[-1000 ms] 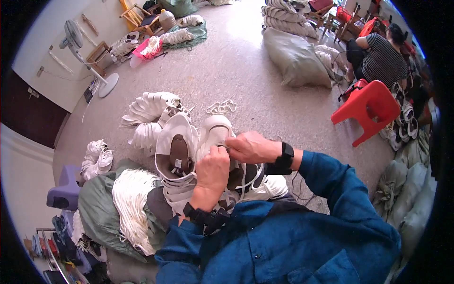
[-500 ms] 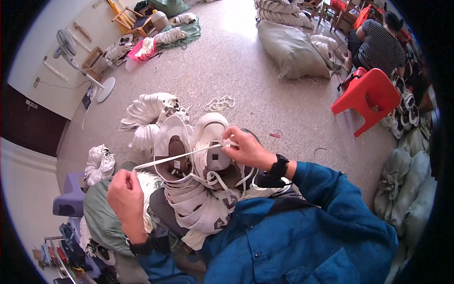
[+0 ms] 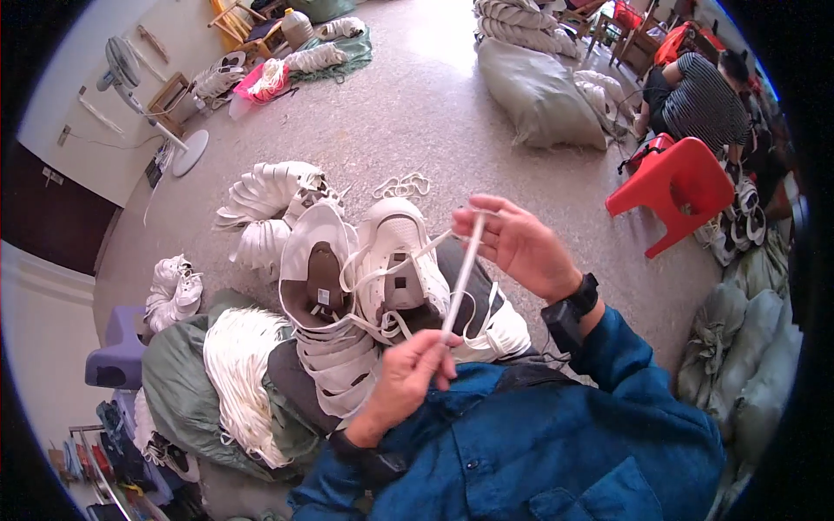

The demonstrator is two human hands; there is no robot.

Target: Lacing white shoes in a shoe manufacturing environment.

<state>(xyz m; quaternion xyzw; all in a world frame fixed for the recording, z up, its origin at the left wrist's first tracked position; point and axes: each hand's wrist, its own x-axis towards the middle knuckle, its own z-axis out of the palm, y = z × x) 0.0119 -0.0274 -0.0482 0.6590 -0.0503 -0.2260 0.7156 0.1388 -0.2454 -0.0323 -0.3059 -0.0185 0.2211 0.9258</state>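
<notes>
A white shoelace runs taut between my two hands. My left hand pinches its lower end just in front of my blue shirt. My right hand, higher and farther right, has its fingers curled with the lace caught at their tips. From there another stretch of lace leads back to a white shoe in my lap, partly laced, its tongue and dark lining showing. Left of it lies a second white upper with a brown-grey inside, on top of a nested stack of uppers.
A bundle of white laces lies on a green sack at my left. More stacked uppers and loose laces are on the floor ahead. A red stool stands right, near a seated person.
My left hand has moved right and in front of my chest with the lace. My right hand has moved up and right, away from the shoe, turning its palm into view.
</notes>
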